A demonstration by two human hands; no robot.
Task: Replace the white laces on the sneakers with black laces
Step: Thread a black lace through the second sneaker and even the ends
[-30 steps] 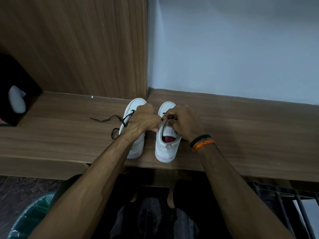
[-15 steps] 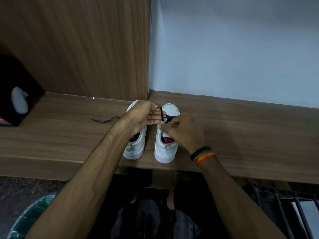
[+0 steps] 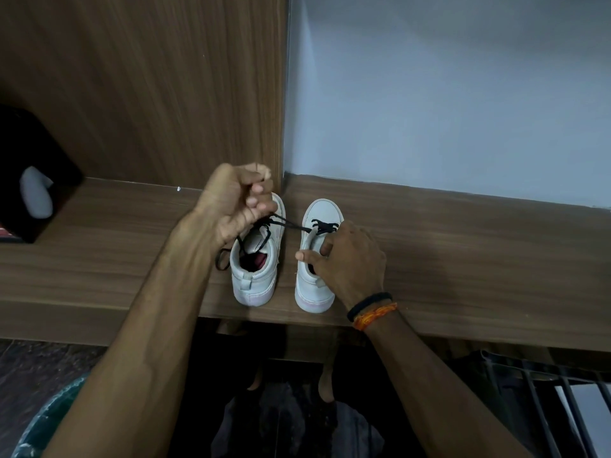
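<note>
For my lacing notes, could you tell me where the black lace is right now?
In the head view, the black lace stretches from the right sneaker leftward to the left hand, above the left sneaker.

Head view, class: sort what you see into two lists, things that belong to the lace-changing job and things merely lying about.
Belongs to the job:
- left sneaker
- right sneaker
- black lace, pulled taut between the shoes
- left hand, gripping the lace
- right hand, steadying the right sneaker

Lying about:
- black box at the shelf's left end
- green bin on the floor
- wristbands
</note>
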